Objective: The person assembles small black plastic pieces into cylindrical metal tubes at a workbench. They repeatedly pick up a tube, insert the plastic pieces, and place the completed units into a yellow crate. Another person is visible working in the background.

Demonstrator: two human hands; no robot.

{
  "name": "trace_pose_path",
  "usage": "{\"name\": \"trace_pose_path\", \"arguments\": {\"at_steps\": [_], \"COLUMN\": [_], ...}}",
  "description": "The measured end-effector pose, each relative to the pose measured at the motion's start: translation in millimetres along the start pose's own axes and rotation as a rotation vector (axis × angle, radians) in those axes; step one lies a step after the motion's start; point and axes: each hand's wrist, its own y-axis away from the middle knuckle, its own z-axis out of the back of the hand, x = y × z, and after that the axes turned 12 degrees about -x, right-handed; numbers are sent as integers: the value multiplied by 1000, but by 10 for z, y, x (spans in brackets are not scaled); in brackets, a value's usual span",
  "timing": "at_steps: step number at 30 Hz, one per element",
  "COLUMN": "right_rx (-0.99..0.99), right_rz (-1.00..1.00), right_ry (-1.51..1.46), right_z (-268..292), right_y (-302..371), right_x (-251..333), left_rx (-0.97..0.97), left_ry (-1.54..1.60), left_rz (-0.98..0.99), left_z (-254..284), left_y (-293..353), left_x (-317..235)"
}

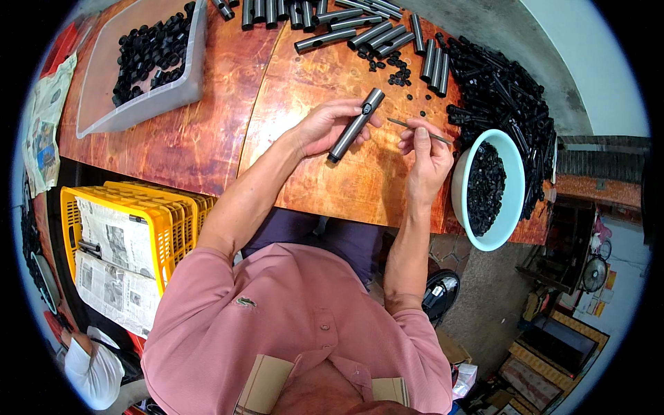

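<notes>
My left hand (330, 124) is closed around a dark grey metal tube (354, 128), held at a slant above the wooden table. A small black fitting (367, 108) sits in the side of the tube near its upper end, and the lower end is black. My right hand (427, 152) pinches a thin, pointed metal rod (432, 136), its tip aimed toward the tube but apart from it. Beyond the hands lie several small black rings (398, 72) and many similar tubes (384, 40). Just right of my right hand stands a light blue bowl (512, 200) of small black parts.
At the far left of the table (173, 153) a translucent bin (142, 116) holds black caps. Long black parts (508, 97) are heaped behind the bowl. A yellow crate (169, 238) lined with newspaper stands below the table's left edge. Another person (97, 370) sits at lower left.
</notes>
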Motion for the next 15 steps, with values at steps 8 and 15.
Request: {"name": "trace_pose_path", "arguments": {"at_steps": [8, 15], "right_rx": [-36, -10], "right_rz": [120, 193], "right_ry": [206, 341], "right_z": [-100, -126], "right_y": [23, -7], "right_x": [-29, -53], "left_rx": [17, 29], "left_ry": [-39, -15], "left_rz": [23, 29], "left_z": [-15, -27], "left_y": [27, 14], "left_x": [4, 16]}}
